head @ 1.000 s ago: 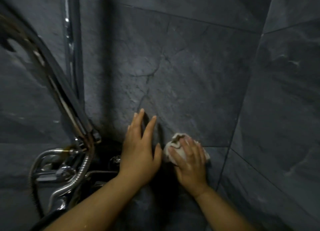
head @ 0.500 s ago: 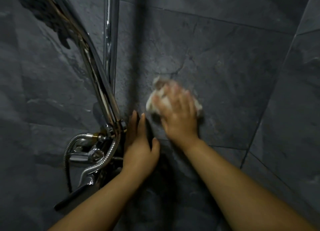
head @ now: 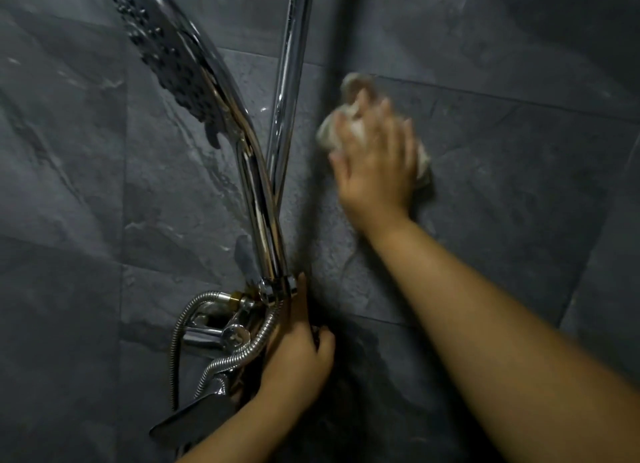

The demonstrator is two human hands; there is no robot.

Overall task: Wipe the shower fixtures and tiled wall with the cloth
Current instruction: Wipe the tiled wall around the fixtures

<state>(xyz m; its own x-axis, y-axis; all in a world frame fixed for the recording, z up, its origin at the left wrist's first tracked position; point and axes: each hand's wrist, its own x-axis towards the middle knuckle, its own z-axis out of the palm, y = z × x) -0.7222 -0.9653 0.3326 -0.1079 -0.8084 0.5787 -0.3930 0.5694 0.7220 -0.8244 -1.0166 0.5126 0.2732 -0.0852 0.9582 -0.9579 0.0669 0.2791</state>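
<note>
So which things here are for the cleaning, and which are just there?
For the job:
cloth
right hand
wall
shower head
rail
tap

Just there:
nothing much; the left hand only rests by the hose.

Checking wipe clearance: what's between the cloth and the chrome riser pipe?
Head view: only bare dark tile and the pipe's shadow separate the cloth from the riser pipe.
</note>
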